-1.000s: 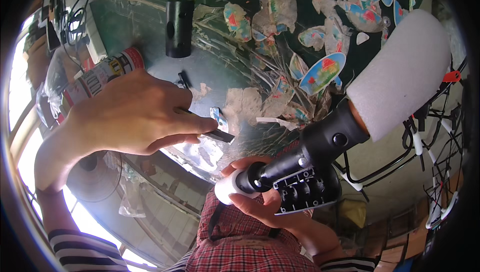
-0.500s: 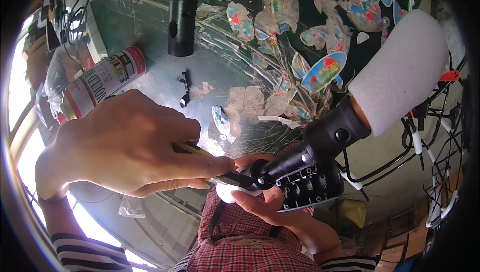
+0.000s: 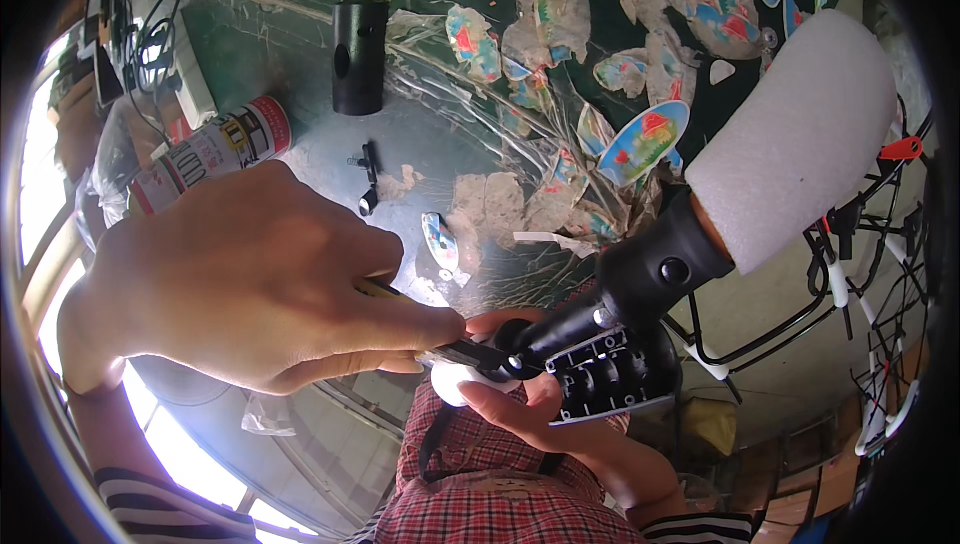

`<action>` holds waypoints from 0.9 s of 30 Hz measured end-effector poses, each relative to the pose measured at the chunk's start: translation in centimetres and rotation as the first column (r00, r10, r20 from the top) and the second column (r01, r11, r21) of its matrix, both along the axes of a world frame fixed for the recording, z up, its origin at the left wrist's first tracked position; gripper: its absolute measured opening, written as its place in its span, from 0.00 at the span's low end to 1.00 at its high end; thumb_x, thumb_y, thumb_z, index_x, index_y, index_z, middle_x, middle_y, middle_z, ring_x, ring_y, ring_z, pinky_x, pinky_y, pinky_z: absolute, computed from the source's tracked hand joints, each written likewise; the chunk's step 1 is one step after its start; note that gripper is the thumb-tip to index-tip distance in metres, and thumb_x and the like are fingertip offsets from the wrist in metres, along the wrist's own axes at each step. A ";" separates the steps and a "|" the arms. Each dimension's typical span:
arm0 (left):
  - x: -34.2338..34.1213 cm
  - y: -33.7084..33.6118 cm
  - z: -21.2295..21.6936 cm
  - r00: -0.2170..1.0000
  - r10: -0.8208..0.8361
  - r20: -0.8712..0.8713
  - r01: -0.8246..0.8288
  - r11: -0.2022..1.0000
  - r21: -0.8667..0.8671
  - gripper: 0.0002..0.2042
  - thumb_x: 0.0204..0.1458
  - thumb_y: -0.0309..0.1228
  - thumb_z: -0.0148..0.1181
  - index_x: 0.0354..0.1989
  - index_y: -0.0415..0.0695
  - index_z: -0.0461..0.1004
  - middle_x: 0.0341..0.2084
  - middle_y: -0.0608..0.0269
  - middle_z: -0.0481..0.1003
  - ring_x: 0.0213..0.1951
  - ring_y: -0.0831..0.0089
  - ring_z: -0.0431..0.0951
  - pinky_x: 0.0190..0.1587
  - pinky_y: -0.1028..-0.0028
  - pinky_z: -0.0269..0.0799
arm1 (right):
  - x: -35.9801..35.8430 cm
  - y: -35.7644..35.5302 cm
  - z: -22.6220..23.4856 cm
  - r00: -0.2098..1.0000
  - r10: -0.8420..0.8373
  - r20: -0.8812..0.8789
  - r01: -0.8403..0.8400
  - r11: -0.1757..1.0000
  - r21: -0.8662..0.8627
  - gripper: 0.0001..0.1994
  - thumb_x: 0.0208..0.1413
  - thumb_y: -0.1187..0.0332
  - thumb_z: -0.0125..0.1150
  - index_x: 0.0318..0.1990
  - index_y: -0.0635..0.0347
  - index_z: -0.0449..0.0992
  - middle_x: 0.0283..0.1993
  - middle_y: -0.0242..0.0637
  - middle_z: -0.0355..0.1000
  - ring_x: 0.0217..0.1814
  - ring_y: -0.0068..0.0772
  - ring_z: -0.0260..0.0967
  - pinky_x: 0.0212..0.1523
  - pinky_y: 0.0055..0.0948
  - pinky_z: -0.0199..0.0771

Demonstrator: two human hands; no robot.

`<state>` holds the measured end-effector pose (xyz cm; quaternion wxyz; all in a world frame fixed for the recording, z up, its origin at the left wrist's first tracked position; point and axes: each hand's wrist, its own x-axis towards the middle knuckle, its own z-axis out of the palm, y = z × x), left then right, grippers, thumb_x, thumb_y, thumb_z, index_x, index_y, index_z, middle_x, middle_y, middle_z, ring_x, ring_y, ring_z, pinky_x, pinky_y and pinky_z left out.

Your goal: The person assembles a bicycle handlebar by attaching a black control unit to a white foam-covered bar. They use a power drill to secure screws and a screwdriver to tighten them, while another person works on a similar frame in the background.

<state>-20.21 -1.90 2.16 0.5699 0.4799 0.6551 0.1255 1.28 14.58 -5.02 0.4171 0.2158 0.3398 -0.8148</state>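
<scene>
My left hand [image 3: 260, 284] grips a yellow-and-black tool [image 3: 372, 289], its fingers covering most of it. The tool's dark flat end lies against a joint on a black rod assembly [image 3: 560, 329], by a small silvery pin. My right hand [image 3: 530, 414] is closed around the near end of this assembly, next to a white rounded part [image 3: 452, 382]. From there the rod slants up to the right into a wider black socket and a thick grey-white foam sleeve [image 3: 800, 134]. Beside the rod hangs a black ribbed piece [image 3: 620, 374].
On the dark green table stands a black tube with holes [image 3: 358, 59]. A small black fitting [image 3: 369, 179] lies nearer. A printed can [image 3: 215, 154] is on its side at left. Torn stickers [image 3: 645, 144] cover the far right. Black wire frames [image 3: 830, 274] stand at right.
My left hand has shifted slightly left. The assembly and foam sleeve have moved a little to the left; both grips look the same.
</scene>
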 end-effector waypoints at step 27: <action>2.8 -2.2 -1.9 0.895 0.420 0.147 -0.381 0.895 -0.233 0.08 0.59 0.34 0.56 0.41 0.42 0.72 0.24 0.56 0.75 0.23 0.59 0.76 0.27 0.68 0.69 | 0.9 -0.6 -0.4 0.998 -0.069 -0.006 0.068 0.994 -0.080 0.26 0.50 0.78 0.65 0.57 0.54 0.64 0.55 0.42 0.69 0.60 0.36 0.67 0.58 0.37 0.71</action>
